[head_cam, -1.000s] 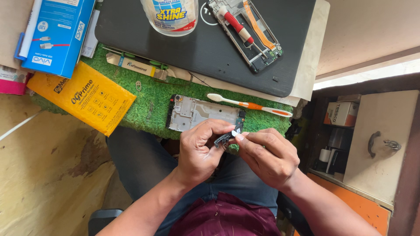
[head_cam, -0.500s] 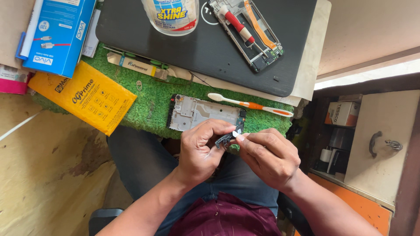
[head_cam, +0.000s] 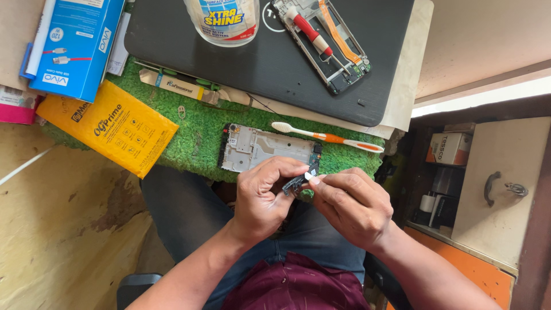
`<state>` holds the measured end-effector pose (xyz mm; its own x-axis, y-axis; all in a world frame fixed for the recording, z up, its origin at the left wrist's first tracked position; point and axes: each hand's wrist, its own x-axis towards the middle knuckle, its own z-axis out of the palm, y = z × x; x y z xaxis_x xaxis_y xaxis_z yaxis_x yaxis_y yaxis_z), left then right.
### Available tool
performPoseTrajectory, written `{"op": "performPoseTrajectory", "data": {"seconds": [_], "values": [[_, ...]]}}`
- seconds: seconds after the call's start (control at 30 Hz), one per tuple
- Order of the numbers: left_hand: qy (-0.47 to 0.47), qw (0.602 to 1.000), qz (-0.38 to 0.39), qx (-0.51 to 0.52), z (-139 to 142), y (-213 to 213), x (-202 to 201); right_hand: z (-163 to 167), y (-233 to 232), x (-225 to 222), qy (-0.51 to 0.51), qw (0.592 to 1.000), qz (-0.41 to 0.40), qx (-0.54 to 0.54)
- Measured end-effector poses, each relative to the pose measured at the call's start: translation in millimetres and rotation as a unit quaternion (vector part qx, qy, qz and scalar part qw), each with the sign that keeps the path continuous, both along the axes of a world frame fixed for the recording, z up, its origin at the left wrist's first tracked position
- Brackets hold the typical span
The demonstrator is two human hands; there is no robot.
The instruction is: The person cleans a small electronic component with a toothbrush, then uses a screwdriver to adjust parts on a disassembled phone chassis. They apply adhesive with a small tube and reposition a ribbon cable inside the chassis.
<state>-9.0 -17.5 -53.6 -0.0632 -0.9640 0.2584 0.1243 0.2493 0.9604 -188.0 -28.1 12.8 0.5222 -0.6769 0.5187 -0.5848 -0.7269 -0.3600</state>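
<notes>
My left hand [head_cam: 265, 198] and my right hand [head_cam: 353, 206] meet over my lap at the green mat's near edge. Both pinch a small dark phone part [head_cam: 297, 181] between thumb and fingertips, the right fingers at its pale end. Just beyond the hands, a silver phone frame [head_cam: 261, 149] lies flat on the green fuzzy mat [head_cam: 195, 129]. A white and orange toothbrush [head_cam: 327, 136] rests past the frame.
A black laptop lid [head_cam: 270, 63] carries a clear plastic bottle [head_cam: 222, 20] and a second phone frame [head_cam: 321, 43] with a red-handled screwdriver [head_cam: 310, 34]. A yellow packet [head_cam: 109, 126] and blue box [head_cam: 77, 46] lie at left. An open drawer [head_cam: 493, 189] is at right.
</notes>
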Motion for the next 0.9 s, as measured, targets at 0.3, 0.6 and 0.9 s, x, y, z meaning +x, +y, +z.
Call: {"op": "performPoseTrajectory", "data": {"seconds": [0.3, 0.6, 0.9], "values": [[0.056, 0.997, -0.019, 0.041, -3.0, 1.3, -3.1, -0.1, 1.1, -1.6, -0.002, 1.000, 0.002, 0.002], [0.092, 0.994, -0.030, 0.053, -5.0, 1.7, -4.0, -5.3, 3.7, -0.8, -0.015, 1.000, -0.026, -0.008], [0.067, 0.997, -0.023, 0.037, -4.5, 1.2, -3.3, -4.9, 3.1, 0.0, -0.015, 0.999, -0.034, -0.004]]}}
